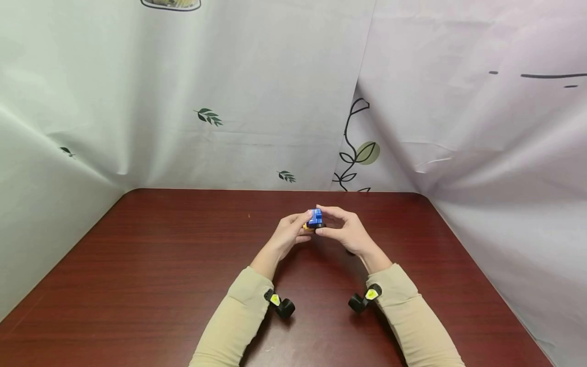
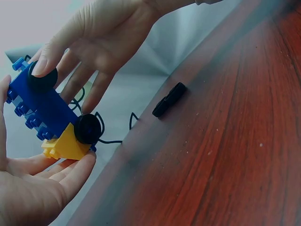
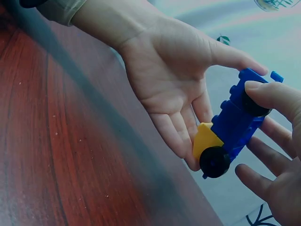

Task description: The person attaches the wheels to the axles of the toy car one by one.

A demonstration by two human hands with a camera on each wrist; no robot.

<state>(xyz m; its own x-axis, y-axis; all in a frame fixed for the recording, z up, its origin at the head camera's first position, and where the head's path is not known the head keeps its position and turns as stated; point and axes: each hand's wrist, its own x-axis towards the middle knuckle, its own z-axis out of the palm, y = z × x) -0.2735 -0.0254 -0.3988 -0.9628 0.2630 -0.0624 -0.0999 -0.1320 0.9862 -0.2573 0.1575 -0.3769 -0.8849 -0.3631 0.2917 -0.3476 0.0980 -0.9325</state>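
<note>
A small toy car (image 1: 315,218) made of building bricks is held up over the table between both hands. Its body (image 2: 44,108) is blue and studded, with a yellow sloped brick (image 2: 70,143) at one end and black wheels (image 3: 215,161) on the side that shows. My left hand (image 1: 288,232) grips the car with the thumb at the blue end and fingertips under the yellow brick. My right hand (image 1: 346,230) pinches it, thumb pressed on the black wheel (image 2: 43,77) farther from the yellow brick, with its other fingers spread behind.
On the dark red wooden table (image 1: 160,265) lies a black piece (image 2: 169,100) like a pair of wheels, partly hidden below my right hand in the head view. Pale printed cloth (image 1: 275,92) hangs behind and at the sides. Black wrist cameras (image 1: 285,307) sit at both sleeves.
</note>
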